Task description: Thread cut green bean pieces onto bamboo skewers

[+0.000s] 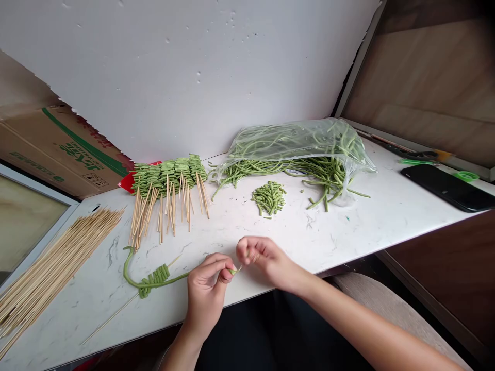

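My left hand point(209, 286) pinches a long green bean point(133, 281) near its end at the table's front edge. The bean runs left from the fingers, folds back and forth several times over a bamboo skewer point(112, 317), then curls away to the left. My right hand point(261, 255) is closed just to the right, fingertips pinched at the bean's tip, touching the left fingers. Whether it holds a snapped-off bit is hidden.
Finished bean skewers point(168, 188) lie stacked at the back left. Bare skewers point(50, 265) fan out at far left. A clear bag of long beans point(297, 152) and a small heap of cut pieces point(269, 197) lie behind. A phone point(448, 188) rests at right.
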### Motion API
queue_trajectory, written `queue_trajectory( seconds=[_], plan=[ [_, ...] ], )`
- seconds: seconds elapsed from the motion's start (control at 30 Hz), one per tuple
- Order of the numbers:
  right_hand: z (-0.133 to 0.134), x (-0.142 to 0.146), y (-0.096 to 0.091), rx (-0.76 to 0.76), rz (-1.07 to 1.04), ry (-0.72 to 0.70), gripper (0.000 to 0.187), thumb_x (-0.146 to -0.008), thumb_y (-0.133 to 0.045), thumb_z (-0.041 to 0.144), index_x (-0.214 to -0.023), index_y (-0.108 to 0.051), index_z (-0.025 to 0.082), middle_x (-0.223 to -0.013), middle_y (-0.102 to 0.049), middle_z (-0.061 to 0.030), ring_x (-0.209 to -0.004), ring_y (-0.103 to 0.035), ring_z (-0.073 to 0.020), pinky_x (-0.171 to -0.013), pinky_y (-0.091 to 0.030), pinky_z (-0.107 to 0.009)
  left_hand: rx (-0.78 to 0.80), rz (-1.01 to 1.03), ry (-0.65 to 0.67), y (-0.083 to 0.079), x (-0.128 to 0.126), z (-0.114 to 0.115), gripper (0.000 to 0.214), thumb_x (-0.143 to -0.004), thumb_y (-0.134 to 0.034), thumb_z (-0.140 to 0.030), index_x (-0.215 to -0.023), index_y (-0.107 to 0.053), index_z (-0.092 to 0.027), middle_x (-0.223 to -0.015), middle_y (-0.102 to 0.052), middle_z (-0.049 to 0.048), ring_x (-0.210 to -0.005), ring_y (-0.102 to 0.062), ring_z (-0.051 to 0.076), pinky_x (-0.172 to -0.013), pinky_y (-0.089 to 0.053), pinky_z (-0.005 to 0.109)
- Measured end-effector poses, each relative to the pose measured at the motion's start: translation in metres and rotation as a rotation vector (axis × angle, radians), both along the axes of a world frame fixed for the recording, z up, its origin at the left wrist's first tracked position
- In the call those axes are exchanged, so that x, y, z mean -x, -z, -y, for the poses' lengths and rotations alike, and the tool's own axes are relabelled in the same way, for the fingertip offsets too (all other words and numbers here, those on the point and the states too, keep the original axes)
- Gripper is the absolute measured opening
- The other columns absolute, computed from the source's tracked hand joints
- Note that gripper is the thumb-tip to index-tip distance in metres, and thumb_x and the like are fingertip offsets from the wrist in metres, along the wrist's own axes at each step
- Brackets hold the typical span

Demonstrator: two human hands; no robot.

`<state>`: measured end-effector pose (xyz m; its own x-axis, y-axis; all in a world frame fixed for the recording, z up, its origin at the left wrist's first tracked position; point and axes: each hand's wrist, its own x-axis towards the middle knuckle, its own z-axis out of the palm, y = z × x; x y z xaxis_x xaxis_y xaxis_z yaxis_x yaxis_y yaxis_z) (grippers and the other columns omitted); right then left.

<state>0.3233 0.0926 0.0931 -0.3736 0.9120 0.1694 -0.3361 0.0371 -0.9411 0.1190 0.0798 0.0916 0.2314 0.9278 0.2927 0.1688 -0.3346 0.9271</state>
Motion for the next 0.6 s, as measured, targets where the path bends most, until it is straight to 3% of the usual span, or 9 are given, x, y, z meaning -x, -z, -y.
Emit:
queue_trajectory(
  seconds=[0.07,0.2,0.4,0.6],
  plan=[
    [-0.008,-0.01,-0.004,0.02,-0.045,0.069,0.042,-0.095,-0.067,0.059,-0.086,-0.06,0.019,-0.077,-0.055,-0.0001,-0.073,-0.05,-0.0147,-0.074,-0.045,-0.03,0.001,0.058,-0.002,-0.002,0.002,-0.002,0.022,-0.097,-0.067,-0.029,-0.08,-0.074,-0.017,-0.079,-0.067,0.0063,-0.067,-0.059,0.014,-0.059,-0.051,0.025],
    [-0.018,-0.027,-0.012,0.044,0.042,0.188,0.036,-0.088,-0.078,0.054,-0.092,-0.07,0.019,-0.084,-0.063,-0.0028,-0.076,-0.053,-0.015,-0.073,-0.046,-0.029,0.003,0.065,-0.029,-0.003,0.001,-0.003,0.017,-0.095,-0.071,-0.029,-0.087,-0.078,-0.016,-0.082,-0.068,0.0074,-0.069,-0.061,0.015,-0.061,-0.053,0.026],
    [-0.024,-0.033,0.0,0.112,0.011,0.27,0.034,-0.087,-0.08,0.053,-0.096,-0.075,0.02,-0.085,-0.069,-0.0028,-0.076,-0.059,-0.0143,-0.071,-0.047,-0.028,0.043,0.059,-0.021,0.005,-0.007,-0.002,0.013,-0.096,-0.071,-0.028,-0.092,-0.08,-0.019,-0.085,-0.07,0.006,-0.074,-0.064,0.015,-0.064,-0.054,0.025],
    [-0.035,-0.05,0.003,0.089,0.267,0.446,0.037,-0.084,-0.081,0.052,-0.101,-0.078,0.019,-0.097,-0.076,-0.007,-0.084,-0.067,-0.0182,-0.076,-0.05,-0.032,0.072,-0.127,0.006,0.012,-0.006,0.0,0.016,-0.099,-0.067,-0.03,-0.102,-0.081,-0.022,-0.097,-0.074,0.0078,-0.092,-0.069,0.02,-0.082,-0.058,0.031]
  ],
)
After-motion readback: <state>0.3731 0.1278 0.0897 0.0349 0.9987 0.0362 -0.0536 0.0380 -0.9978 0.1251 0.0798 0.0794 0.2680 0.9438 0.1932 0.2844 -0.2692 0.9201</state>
